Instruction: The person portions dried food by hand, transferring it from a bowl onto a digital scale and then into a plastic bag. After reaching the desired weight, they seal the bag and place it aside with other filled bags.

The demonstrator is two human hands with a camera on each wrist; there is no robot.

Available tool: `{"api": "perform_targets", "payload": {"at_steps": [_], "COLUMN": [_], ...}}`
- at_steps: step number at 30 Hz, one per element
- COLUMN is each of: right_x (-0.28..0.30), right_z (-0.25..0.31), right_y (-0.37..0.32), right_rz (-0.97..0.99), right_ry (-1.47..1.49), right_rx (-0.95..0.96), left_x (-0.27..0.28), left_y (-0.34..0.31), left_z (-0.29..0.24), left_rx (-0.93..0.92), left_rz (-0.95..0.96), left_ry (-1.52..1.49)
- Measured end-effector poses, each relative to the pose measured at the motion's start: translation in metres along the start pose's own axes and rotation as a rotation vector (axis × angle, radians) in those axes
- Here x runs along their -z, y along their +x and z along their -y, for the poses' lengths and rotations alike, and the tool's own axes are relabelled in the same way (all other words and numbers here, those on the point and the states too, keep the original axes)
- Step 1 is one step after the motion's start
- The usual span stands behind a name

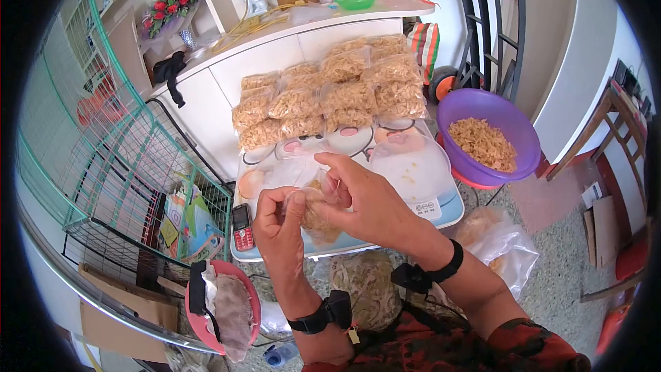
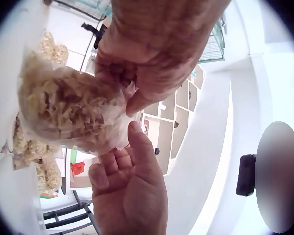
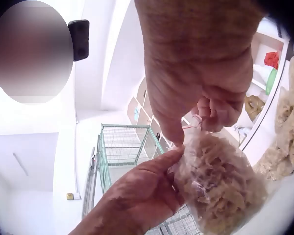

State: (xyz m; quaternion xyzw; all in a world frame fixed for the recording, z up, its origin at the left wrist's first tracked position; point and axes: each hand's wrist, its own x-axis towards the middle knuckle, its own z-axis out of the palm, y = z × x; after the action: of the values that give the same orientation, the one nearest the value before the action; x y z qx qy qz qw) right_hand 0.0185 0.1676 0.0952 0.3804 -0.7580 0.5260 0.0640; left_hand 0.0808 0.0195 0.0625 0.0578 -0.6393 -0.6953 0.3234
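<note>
A clear plastic bag (image 1: 320,224) filled with tan, flake-like pieces hangs between both hands over the near part of the low table. My left hand (image 1: 281,227) pinches one side of the bag's top between thumb and fingers. At the opposite side of the top, my right hand (image 1: 375,200) pinches the plastic with its thumb and curled fingers. In the right wrist view, a thin red line runs along the plastic at the right fingers. The bulging bag (image 2: 68,107) of flakes also shows in the left wrist view, with fingertips close together at its gathered top.
Filled bags (image 1: 348,100) are stacked along the table's far side. A scale (image 1: 427,209) with a clear tray (image 1: 406,165) sits right, a red phone (image 1: 242,227) left. Beyond the right edge stands a purple basin (image 1: 523,141) of flakes; a wire cage (image 1: 103,145) stands left.
</note>
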Motion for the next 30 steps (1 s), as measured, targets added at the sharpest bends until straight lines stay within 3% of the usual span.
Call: {"api": "perform_targets", "payload": {"at_steps": [6, 9, 12, 18, 25, 28, 30], "right_x": [0.008, 0.008, 0.007, 0.004, 0.01, 0.013, 0.013], "right_z": [0.002, -0.006, -0.002, 0.008, 0.014, 0.013, 0.012], "right_y": [-0.018, -0.026, -0.038, -0.055, -0.068, -0.071, -0.072], "right_rz": [-0.033, -0.125, 0.047, -0.022, 0.112, 0.187, 0.225], "right_ry": [-0.033, -0.141, 0.045, 0.116, 0.125, 0.171, 0.255], "right_rx": [-0.057, 0.107, 0.063, 0.046, -0.058, -0.097, -0.117], "left_x": [-0.006, -0.012, -0.017, -0.017, -0.032, -0.015, -0.015], "left_y": [-0.009, -0.014, -0.02, -0.029, -0.043, -0.041, -0.043], "left_z": [-0.014, -0.021, -0.026, -0.032, -0.059, -0.049, -0.048], "left_rx": [-0.058, -0.073, -0.039, 0.011, 0.087, 0.165, 0.122], "left_rz": [-0.017, -0.028, -0.04, 0.0, 0.008, 0.122, 0.084], "left_ry": [-0.073, -0.148, -0.182, -0.196, -0.088, 0.02, 0.036]}}
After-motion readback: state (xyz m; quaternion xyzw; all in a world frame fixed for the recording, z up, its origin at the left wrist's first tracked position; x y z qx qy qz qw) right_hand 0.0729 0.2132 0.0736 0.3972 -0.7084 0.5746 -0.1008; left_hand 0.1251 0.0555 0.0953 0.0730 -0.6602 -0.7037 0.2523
